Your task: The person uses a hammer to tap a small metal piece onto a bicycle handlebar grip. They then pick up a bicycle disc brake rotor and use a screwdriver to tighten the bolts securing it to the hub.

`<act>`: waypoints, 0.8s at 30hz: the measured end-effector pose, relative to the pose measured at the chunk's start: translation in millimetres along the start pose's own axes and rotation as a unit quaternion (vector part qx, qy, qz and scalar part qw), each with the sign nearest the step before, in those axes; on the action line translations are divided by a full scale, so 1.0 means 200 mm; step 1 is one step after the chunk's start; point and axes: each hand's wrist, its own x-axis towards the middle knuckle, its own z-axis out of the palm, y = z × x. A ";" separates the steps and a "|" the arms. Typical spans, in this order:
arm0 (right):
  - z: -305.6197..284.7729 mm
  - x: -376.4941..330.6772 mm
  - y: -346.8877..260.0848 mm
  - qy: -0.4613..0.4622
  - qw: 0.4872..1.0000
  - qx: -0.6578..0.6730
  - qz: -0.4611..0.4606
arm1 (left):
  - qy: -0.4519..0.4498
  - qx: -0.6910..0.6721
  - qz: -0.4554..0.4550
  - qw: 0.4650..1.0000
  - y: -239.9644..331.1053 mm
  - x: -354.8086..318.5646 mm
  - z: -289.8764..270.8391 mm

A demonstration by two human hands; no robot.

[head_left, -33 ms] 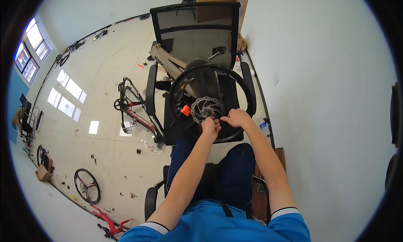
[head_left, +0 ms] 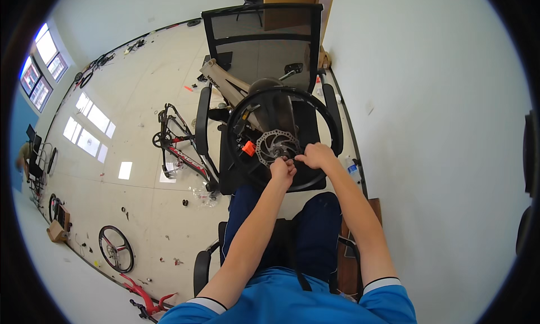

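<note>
Two-handed work at hub: left hand and right hand curled, can't tell what's clamped; best stay clear of rotor.

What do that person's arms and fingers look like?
The short blue sleeves end in white cuffs with thin dark edging. Below them, the forearms are bare, with no watch showing, and the fingers wear no gloves.

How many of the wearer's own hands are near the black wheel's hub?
2: the left hand just below the silver brake disc, the right hand beside it, to its right. Neither is hidden.
</note>
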 end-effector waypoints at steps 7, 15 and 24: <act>-0.17 0.05 -0.17 0.060 0.985 -0.099 -0.124 | -0.040 -0.234 -0.010 0.971 0.00 0.01 0.03; 0.22 -0.24 -0.01 0.191 0.944 0.269 -0.001 | 0.031 0.147 0.078 0.986 -0.05 -0.06 0.00; -0.01 -0.15 -0.09 0.251 0.936 0.222 -0.103 | -0.047 -0.123 -0.001 0.991 0.00 -0.03 -0.05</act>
